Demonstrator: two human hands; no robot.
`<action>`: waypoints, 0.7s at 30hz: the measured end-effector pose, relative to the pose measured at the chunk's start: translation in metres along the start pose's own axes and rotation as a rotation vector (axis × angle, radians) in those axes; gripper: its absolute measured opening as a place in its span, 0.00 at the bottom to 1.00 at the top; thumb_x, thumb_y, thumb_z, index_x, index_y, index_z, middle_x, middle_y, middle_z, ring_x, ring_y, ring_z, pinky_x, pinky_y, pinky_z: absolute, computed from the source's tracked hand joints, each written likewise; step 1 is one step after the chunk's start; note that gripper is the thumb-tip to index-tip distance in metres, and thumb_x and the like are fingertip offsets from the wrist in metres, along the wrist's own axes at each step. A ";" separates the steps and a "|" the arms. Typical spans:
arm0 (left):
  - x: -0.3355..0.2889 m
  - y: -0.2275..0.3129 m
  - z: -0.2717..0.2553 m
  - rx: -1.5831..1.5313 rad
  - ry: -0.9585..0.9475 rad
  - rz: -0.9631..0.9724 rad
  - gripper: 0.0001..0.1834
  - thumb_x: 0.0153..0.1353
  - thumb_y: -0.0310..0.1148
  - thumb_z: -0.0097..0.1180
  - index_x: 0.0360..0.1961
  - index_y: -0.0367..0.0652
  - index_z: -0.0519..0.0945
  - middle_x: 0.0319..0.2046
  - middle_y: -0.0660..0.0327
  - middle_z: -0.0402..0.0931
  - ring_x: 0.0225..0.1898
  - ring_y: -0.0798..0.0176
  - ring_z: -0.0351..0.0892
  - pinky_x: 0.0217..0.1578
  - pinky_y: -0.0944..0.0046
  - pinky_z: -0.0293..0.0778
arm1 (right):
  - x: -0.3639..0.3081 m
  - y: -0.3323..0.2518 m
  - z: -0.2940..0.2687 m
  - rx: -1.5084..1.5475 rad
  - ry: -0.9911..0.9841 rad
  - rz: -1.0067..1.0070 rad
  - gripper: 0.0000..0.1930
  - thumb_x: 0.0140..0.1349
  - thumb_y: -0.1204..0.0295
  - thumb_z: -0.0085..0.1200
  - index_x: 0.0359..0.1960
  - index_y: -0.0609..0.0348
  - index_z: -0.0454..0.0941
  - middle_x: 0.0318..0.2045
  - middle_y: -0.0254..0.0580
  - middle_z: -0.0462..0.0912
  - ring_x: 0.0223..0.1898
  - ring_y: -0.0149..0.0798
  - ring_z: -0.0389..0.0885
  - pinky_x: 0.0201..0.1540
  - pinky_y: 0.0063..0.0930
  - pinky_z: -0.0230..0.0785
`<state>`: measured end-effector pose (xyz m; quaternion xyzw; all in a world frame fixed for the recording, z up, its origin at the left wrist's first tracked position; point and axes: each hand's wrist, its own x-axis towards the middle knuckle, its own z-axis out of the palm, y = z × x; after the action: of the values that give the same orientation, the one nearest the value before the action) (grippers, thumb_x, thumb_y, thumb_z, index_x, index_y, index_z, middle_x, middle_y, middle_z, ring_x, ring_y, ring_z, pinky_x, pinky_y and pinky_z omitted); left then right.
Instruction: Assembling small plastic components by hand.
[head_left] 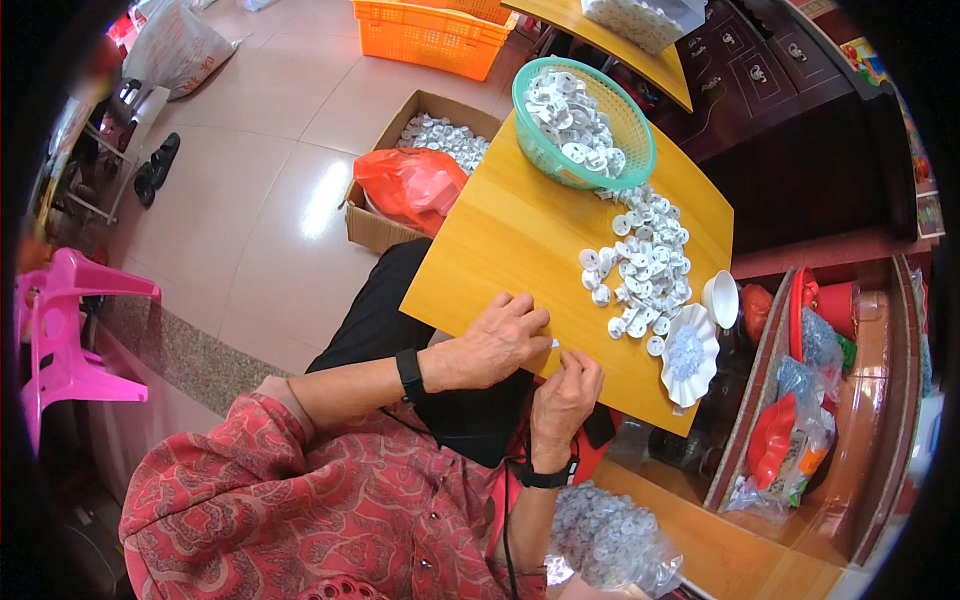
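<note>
Close together at the near edge of the yellow table [470,270], both my hands have their fingers closed. A small white piece [555,344] shows at the fingertips of my left hand [500,338]; its kind is too small to make out. Right beside it, my right hand [566,398] is pinched, and its fingers hide whatever is between them. To the right lies a loose pile of small round white plastic parts [645,265]. Near the right edge, a white scalloped dish [700,380] holds tiny pale, clear bits [685,352].
A green basket [530,150] full of white parts stands at the table's far end, and a small white bowl [721,299] at its right edge. Left of the table is a cardboard box [375,232] with a red plastic bag [412,185]. A bag of clear parts [610,535] lies at lower right.
</note>
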<state>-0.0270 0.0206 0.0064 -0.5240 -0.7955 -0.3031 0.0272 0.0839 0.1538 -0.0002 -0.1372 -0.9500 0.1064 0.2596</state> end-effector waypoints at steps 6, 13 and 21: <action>-0.001 -0.002 0.003 -0.047 0.038 -0.026 0.18 0.47 0.28 0.60 0.43 0.50 0.83 0.42 0.62 0.72 0.46 0.55 0.68 0.46 0.58 0.65 | 0.005 -0.014 -0.010 -0.054 -0.061 -0.011 0.12 0.53 0.84 0.54 0.40 0.64 0.79 0.38 0.46 0.75 0.42 0.49 0.74 0.47 0.43 0.67; -0.002 -0.004 0.005 -0.080 0.043 -0.034 0.17 0.47 0.27 0.59 0.42 0.49 0.84 0.43 0.61 0.73 0.47 0.54 0.68 0.45 0.57 0.66 | -0.002 -0.005 -0.007 -0.009 -0.010 -0.002 0.12 0.54 0.84 0.53 0.41 0.63 0.79 0.40 0.46 0.74 0.42 0.49 0.74 0.47 0.43 0.66; 0.028 -0.022 0.006 -0.142 0.008 -0.034 0.11 0.47 0.28 0.60 0.35 0.42 0.82 0.38 0.57 0.76 0.44 0.53 0.73 0.45 0.57 0.69 | -0.003 -0.019 -0.023 -0.028 -0.145 -0.010 0.17 0.51 0.82 0.53 0.45 0.66 0.78 0.43 0.49 0.73 0.46 0.50 0.73 0.49 0.43 0.65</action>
<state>-0.0562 0.0406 0.0016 -0.5098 -0.7807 -0.3612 -0.0121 0.0946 0.1378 0.0227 -0.1279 -0.9684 0.1013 0.1888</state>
